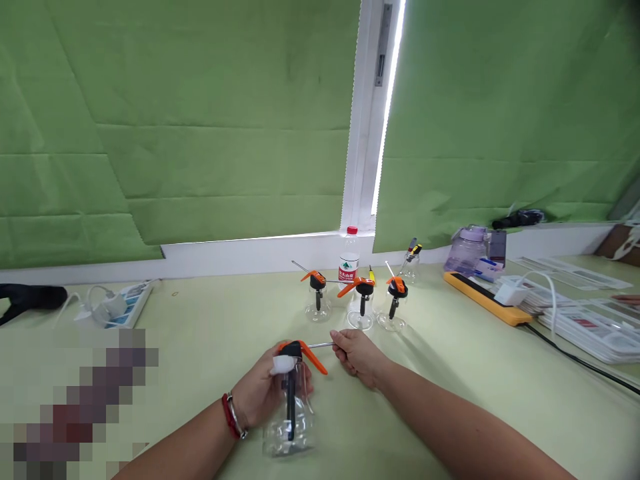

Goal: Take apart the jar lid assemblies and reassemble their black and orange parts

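Note:
My left hand point(263, 390) is wrapped around a clear plastic bottle point(293, 423), tilted a little, near the table's front. On the bottle sits a black head with an orange lever point(314, 359), a black stem runs down inside, and a white piece point(284, 363) shows at its neck. A thin metal rod point(321, 345) reaches sideways from the head. My right hand point(363, 357) pinches the rod's far end. Behind them stand three similar bottles with orange-and-black heads: one at left point(318, 310), one in the middle point(361, 317), one at right point(394, 319).
A red-capped water bottle point(349, 260) and a jar with screwdrivers point(411, 267) stand at the back. To the right lie an orange power strip point(480, 299), a purple jug point(465, 250) and stacked white panels point(590, 330). Another power strip point(137, 303) is at left.

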Tool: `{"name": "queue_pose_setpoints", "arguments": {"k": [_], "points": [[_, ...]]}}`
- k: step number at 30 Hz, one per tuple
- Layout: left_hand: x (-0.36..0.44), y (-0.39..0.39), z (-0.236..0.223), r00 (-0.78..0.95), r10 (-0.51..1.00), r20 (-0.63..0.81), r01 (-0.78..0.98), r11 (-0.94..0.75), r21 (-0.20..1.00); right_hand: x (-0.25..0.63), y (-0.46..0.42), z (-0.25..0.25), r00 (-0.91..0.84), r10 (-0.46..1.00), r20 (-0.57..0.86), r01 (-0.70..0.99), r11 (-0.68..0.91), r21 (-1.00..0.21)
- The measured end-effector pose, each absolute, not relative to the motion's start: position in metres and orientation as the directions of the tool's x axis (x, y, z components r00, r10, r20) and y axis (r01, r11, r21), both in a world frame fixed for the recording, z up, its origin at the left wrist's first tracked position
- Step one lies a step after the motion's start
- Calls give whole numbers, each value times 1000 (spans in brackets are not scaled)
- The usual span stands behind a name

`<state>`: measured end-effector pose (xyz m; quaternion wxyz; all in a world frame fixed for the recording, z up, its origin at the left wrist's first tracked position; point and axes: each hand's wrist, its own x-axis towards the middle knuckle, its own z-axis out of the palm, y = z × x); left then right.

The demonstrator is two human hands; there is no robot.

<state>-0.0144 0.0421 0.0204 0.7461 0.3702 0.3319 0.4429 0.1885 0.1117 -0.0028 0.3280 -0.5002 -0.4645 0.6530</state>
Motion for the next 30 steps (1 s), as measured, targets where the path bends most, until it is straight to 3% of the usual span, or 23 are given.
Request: {"name": "queue_pose_setpoints", "arguments": {"k": [3, 6, 13, 19, 24, 27, 30], "points": [[-15, 52, 20, 225, 949, -221, -306, 284, 909, 183, 111, -4, -194, 947, -257, 67, -249, -966], [-17, 58, 18, 169, 955, -243, -270, 282, 921, 180, 109, -3, -178, 964, -197, 77, -186, -980], [-19, 58, 16, 125, 965, -230, -367, 260, 893, 184, 118, -4, -271, 920, -283, 102, -265, -959], [-18, 58, 17, 93, 966, -242, -360, 260, 896, 187, 120, -6, -340, 924, -173, -50, -201, -978], [-20, 60, 16, 104, 966, -239, -356, 260, 898, 189, 121, -8, -317, 921, -225, 26, -229, -973], [-22, 61, 12, 102, 968, -229, -364, 250, 897, 189, 121, -7, -345, 922, -177, -40, -203, -978], [-23, 61, 10, 97, 968, -232, -375, 251, 893, 188, 120, -5, -348, 912, -214, -22, -237, -971]]}}
